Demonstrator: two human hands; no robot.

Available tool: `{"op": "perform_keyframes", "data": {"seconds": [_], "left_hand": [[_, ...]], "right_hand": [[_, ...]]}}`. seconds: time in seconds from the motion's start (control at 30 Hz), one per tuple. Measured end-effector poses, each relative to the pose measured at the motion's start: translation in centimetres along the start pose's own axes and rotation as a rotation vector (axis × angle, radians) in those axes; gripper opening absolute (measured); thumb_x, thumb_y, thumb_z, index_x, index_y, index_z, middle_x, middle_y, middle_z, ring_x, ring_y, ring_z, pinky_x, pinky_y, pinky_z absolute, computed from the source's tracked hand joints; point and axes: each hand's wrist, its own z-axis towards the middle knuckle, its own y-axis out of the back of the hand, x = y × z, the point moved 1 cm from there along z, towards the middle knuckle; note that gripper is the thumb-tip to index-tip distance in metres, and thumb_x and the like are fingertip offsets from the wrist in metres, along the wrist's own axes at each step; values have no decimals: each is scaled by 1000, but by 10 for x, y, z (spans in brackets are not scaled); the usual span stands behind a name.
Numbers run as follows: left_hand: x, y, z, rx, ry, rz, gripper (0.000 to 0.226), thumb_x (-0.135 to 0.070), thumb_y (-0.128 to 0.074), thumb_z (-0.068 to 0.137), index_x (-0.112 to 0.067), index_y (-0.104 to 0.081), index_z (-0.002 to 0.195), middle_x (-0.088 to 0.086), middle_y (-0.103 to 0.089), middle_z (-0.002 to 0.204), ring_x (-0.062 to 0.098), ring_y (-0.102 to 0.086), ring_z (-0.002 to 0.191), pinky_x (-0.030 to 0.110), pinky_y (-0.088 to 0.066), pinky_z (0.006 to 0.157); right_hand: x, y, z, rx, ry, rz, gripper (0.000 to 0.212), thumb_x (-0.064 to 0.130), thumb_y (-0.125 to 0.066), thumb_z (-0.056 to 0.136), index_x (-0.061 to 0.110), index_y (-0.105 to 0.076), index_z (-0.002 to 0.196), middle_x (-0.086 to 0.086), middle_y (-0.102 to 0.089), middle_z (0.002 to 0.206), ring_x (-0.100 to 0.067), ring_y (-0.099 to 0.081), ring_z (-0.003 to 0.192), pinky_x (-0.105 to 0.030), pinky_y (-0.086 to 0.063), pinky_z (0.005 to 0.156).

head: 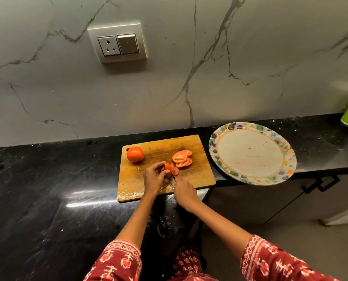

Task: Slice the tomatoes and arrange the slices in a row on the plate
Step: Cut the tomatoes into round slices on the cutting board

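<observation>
left hand [155, 177]: fingers clamped on the tomato piece [167, 167] at mid wooden cutting board [197, 175] | right hand [184, 192]: closed around the knife [169, 166], blade down against the piece | cut slices [182, 158]: overlapping pile just right of blade | whole tomato [135, 154]: board's far-left corner | patterned plate [286, 159]: right of board, holding no slices

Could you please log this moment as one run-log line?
left hand steadies tomato piece | right hand cuts with knife | plate without slices
</observation>
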Motion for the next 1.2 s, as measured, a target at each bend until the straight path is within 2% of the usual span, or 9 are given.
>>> {"op": "perform_keyframes", "data": {"seconds": [0.07, 0.17, 0.3, 0.4, 0.53, 0.67, 0.8, 1.03, 1.2], "left_hand": [[2, 1, -1, -1, 2, 13, 37, 6, -69, 75, 3, -62, 111, 15, -66, 108, 21, -63, 101, 19, -49, 84], [3, 4, 0, -5, 1, 23, 37, 5, -68, 76, 3, -61, 113, 15, -65, 110, 16, -61, 100, 11, -47, 79], [1, 2, -2, 27, -21, 23, 37, 5, -67, 77, 2, -59, 114, 14, -64, 111, 14, -59, 101, 16, -46, 85], [-2, 3, -3, 47, -37, -22, 37, 6, -66, 77, -2, -58, 113, 9, -62, 107, 15, -59, 101, 10, -47, 80], [-3, 5, -4, 51, -72, -63, 33, 7, -67, 75, -11, -59, 101, 5, -62, 99, 16, -60, 95, 11, -50, 78], [1, 4, -6, 49, -88, -52, 32, 5, -70, 74, -8, -61, 103, 6, -64, 99, 14, -61, 92, 9, -49, 76], [2, 5, -3, 50, -80, -49, 36, 4, -71, 74, -2, -63, 108, 5, -65, 101, 13, -61, 92, 6, -48, 77], [-1, 5, -3, -27, -120, 67, 30, -4, -73, 74, -2, -68, 104, 9, -70, 101, 11, -61, 93, 16, -45, 80], [-2, 5, -1, -28, -80, 38, 27, -2, -72, 75, -2, -69, 102, 10, -69, 98, 14, -62, 91, 2, -43, 72]], "right_hand": [[-10, -6, -10, 19, 22, -46, 25, 9, -33, 99, 2, -46, 120, -17, -55, 120, -34, -53, 113, -38, -43, 85], [-25, -11, -24, 11, 60, -121, 26, 13, -33, 101, 4, -43, 122, -16, -59, 115, -34, -57, 108, -38, -44, 78], [-32, -3, -28, 2, 43, -68, 30, 21, -28, 102, 4, -46, 120, -17, -60, 113, -36, -57, 105, -37, -42, 74], [-26, 8, -28, -36, 45, 17, 30, 22, -28, 102, 3, -48, 114, -17, -59, 110, -36, -58, 102, -33, -36, 68], [-11, 19, -23, -101, 61, 93, 31, 22, -29, 102, 1, -48, 115, -19, -59, 109, -37, -56, 104, -35, -37, 71], [1, 19, -18, -110, 51, 103, 32, 21, -30, 101, 2, -46, 121, -20, -60, 108, -39, -56, 104, -37, -42, 76], [5, 19, -16, -94, 21, 103, 33, 23, -29, 102, 0, -51, 112, -21, -59, 112, -39, -55, 105, -37, -42, 78], [4, 17, -16, -93, 11, 103, 31, 21, -31, 101, 0, -52, 110, -20, -59, 111, -38, -56, 105, -36, -42, 76], [8, 17, -13, -81, -8, 102, 31, 21, -30, 101, 3, -49, 117, -19, -58, 115, -37, -54, 109, -38, -42, 79]]}}
